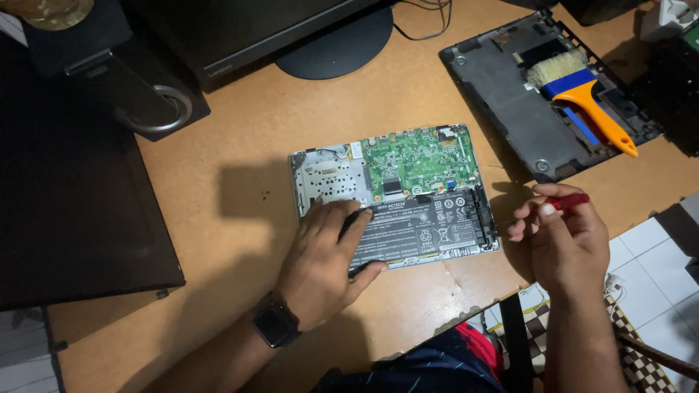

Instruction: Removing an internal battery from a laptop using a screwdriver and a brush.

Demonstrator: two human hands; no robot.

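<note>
- From my head camera: my left hand (320, 262) lies flat and open, palm down, on the near left part of the opened laptop (393, 196), fingers spread over the black battery (426, 229) and thumb at its near edge
- My left wrist wears a dark watch (275, 324)
- The laptop sits with its underside up in the middle of the brown bench (240, 145), the green circuit board (422, 160) on its far right part, a silver metal plate (331, 175) on its far left, and the battery along the near side
- My right hand (564, 240) hovers just right of the laptop, apart from it, its fingers curled shut around a small red-handled tool (571, 200); the tool's tip is hidden behind my fingers
- Far right on the bench lies the removed dark bottom cover (510, 94), inside face up
- A brush (582, 94) with pale bristles, a blue band and an orange handle rests on that cover, handle pointing near and right
- At the far edge stands a monitor with a round black base (338, 44)
- Far left is a black speaker (138, 87) with a metal ring, and a large flat black panel (73, 211) covers the left side of the bench
- Near right, past the bench edge, white floor tiles (655, 269) show below
</note>
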